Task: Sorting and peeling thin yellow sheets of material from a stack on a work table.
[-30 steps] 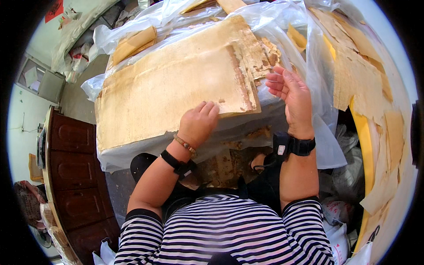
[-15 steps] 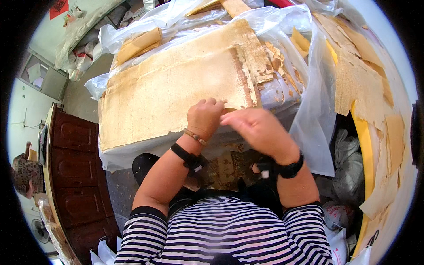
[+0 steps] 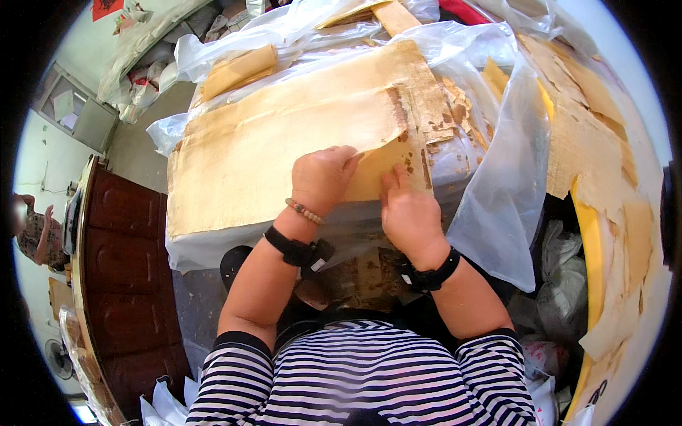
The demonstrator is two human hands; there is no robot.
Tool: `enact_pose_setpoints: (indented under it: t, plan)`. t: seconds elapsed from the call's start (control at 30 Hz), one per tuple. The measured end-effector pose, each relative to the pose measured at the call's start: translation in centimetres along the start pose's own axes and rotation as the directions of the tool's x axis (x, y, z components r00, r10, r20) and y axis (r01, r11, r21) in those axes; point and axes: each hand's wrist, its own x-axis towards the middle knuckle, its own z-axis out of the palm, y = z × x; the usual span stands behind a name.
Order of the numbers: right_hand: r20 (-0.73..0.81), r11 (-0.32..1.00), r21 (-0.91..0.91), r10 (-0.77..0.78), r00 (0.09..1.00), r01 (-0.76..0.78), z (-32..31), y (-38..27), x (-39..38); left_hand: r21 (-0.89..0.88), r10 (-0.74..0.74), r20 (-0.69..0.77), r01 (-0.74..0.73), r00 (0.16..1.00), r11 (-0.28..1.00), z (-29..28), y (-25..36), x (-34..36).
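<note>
A stack of thin, tan, rough-edged sheets (image 3: 263,149) lies in front of me, its right end stained with dark brown flecks. My left hand (image 3: 323,177), wearing a bead bracelet and a black wrist strap, pinches the near edge of the top sheet and holds its right corner folded up. Under that raised corner a darker tan sheet (image 3: 373,170) shows. Against this lower sheet rest the stretched fingertips of my right hand (image 3: 412,216), by its flecked right end; its other fingers are partly curled.
Clear plastic film (image 3: 497,234) hangs around the stack. Loose flakes (image 3: 458,106) lie to its right, and a folded sheet (image 3: 238,71) sits behind. More sheets (image 3: 597,142) lean at the right by a yellow edge. A dark wooden cabinet (image 3: 128,263) and another person (image 3: 42,231) are at the left.
My right hand has come down and slightly left onto the lower sheet. The top sheet's right corner is now lifted and folded farther back by my left hand.
</note>
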Motion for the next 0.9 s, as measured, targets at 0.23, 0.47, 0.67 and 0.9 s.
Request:
enact_pose_setpoints:
  t: [0.23, 0.47, 0.67, 0.9]
  plan:
    - [-0.142, 0.955, -0.027, -0.295, 0.945, 0.295, 0.2, -1.6, 2.8, -0.012, -0.005, 0.039, 0.006, 0.999, 1.0, 0.9, 0.5, -0.1]
    - [-0.058, 0.968, -0.026, -0.252, 0.966, 0.251, 4.6, -0.4, 5.7, -0.181, -0.097, -0.294, 0.044, 0.951, 0.982, -2.6, -1.2, 0.9]
    - [0.119, 0.934, -0.307, -0.152, 0.981, 0.182, 3.4, -0.7, 7.7, -0.119, -0.178, -0.266, 0.151, 0.947, 0.981, -5.2, -3.2, 1.2]
    - [-0.058, 0.98, -0.186, -0.081, 0.995, 0.069, 4.5, -0.6, 7.7, -0.636, -0.479, -0.529, 0.047, 0.7, 0.771, -11.2, -6.0, 1.9]
